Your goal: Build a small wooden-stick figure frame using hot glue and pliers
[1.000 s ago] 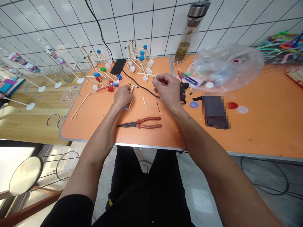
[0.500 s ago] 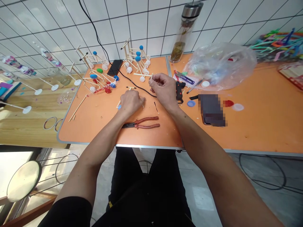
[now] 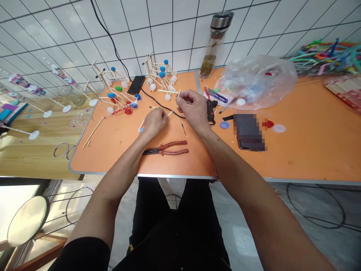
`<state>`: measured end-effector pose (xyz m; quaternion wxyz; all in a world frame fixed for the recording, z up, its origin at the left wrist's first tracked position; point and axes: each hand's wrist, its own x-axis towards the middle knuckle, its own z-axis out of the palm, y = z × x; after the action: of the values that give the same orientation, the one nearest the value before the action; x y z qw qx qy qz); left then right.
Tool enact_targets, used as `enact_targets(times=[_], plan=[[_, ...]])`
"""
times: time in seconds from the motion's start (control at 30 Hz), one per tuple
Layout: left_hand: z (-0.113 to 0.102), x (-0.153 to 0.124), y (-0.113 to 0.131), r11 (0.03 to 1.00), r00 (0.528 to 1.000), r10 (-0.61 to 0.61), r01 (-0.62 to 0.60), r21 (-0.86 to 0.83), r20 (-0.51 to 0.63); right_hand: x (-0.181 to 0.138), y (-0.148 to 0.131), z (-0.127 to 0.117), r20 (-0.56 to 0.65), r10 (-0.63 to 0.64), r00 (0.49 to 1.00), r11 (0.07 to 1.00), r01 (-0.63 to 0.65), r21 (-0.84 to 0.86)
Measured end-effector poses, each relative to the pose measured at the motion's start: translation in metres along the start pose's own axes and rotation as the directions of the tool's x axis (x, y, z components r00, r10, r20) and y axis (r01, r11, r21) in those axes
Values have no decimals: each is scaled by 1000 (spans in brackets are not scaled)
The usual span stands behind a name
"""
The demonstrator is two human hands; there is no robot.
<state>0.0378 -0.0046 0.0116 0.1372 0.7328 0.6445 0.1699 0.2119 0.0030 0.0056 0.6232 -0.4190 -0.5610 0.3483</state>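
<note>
My left hand (image 3: 156, 122) is curled closed, low over the table, on a small wooden stick frame; stick ends and a blue cap (image 3: 141, 130) poke out around it, and its fingertips are hidden. Between thumb and fingers, my right hand (image 3: 194, 111) pinches a short wooden stick (image 3: 179, 93). A longer pale stick (image 3: 168, 91) reaches leftward from that pinch, above a white cap (image 3: 167, 98). Red-handled pliers (image 3: 173, 147) lie just in front of my left wrist. Beside my right hand is a black glue gun (image 3: 211, 111).
Stick models with coloured caps (image 3: 162, 71) stand at the back, more (image 3: 115, 96) at left. A black cable (image 3: 158, 99) crosses the table. A tea bottle (image 3: 210, 56), plastic bag (image 3: 259, 82), utility knife (image 3: 218, 96) and blurred dark phone (image 3: 249, 131) are to the right.
The view has shifted slightly. My left hand has turned a little, with its thumb drawn in closer. My right hand keeps its pinch on the stick in nearly the same spot.
</note>
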Motion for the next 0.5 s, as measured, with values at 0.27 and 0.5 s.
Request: enact_targets(times=[0.27, 0.5], plan=[[-3, 11, -6, 529, 989, -145, 82, -844, 5, 1, 0, 0, 6, 105, 994, 990, -105, 98], [-10, 4, 2, 275, 984, -168, 111, -955, 66, -2, 3, 2, 34, 110, 993, 991, -112, 77]])
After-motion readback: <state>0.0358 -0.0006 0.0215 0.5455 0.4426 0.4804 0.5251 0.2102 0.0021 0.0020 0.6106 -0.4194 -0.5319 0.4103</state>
